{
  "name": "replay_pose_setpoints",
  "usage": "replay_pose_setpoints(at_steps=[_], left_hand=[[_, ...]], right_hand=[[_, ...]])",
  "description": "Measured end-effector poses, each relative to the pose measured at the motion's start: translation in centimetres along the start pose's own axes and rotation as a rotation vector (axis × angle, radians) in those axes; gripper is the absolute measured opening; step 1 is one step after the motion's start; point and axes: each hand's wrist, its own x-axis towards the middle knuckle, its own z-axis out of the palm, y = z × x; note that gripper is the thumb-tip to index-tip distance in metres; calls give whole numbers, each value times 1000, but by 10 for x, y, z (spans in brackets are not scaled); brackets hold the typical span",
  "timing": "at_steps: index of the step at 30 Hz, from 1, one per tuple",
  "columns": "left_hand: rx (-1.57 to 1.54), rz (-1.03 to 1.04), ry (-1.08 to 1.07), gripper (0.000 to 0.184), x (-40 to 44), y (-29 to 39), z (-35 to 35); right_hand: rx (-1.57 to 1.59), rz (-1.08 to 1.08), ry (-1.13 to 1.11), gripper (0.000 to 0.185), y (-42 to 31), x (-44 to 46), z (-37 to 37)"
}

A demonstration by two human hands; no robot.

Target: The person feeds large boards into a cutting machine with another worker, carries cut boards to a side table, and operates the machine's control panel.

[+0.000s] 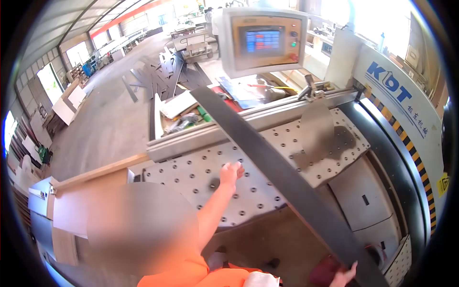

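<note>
A long dark grey board (267, 162) slants from the machine's guide rail down to the lower right. At its near end my right hand (345, 276) grips the edge, with a finger laid over the top face. My left hand (231, 173) is over the perforated metal table (191, 184), just left of the board and apart from it. Its fingers are loosely bent and slightly spread, with nothing visible in them. The board lies across the metal rail (191, 143), and its far end sticks out beyond it.
A control panel (267, 40) with a lit screen stands behind the rail. On the right is a KDT machine housing (397, 91) with a striped edge. Dark offcuts (165, 71) lie piled on the floor beyond. Blurred patches hide parts of the left and the table.
</note>
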Motion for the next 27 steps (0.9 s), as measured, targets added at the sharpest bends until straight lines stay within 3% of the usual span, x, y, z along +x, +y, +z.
replay_pose_setpoints(at_steps=[1,4,7,9,10,12,13,14,15,16,17,19,21,23,24,25,27], left_hand=[[31,1,20,30,-14,14,-25],[41,222,5,39,-60,53,-74],[44,533,-222,35,-113,109,-81],[31,735,-289,34,-149,137,-80],[29,798,-360,35,-165,142,-84],[-36,955,-469,37,-197,146,-83],[19,994,-585,36,-212,149,-86],[85,1039,-689,35,-227,152,-92],[158,1086,-774,34,-240,154,-98],[131,1158,-881,34,-254,151,-99],[122,1236,-970,35,-268,148,-100],[-21,1227,-1127,30,-303,146,-96],[-82,1222,-1273,42,-334,137,-99],[-85,1198,-1372,36,-369,129,-105],[-124,1154,-1388,23,-392,126,-105],[-148,1143,-1404,22,-411,116,-106],[-172,1132,-1422,23,-446,96,-109]], right_hand=[[94,182,-212,55,49,-15,32],[-205,105,-477,40,238,-67,182],[-787,193,-749,27,409,-189,273],[-1321,102,-1103,20,477,-279,253],[-1484,-64,-1318,37,502,-303,215],[-1374,146,-1843,45,459,-342,145],[-1293,358,-2010,49,420,-350,104],[-1277,520,-2042,53,383,-350,57],[-1471,353,-1953,52,373,-336,4],[-1536,400,-1691,57,343,-313,-51],[-1507,198,-1438,58,322,-280,-118],[-1946,-16,-947,58,249,-257,-177],[-1917,-96,-656,47,192,-246,-235],[-1846,-158,-471,49,170,-239,-308],[-1752,-124,-475,49,173,-237,-339],[-1657,-90,-473,49,174,-232,-365],[-1520,-64,-520,41,169,-271,-356]])
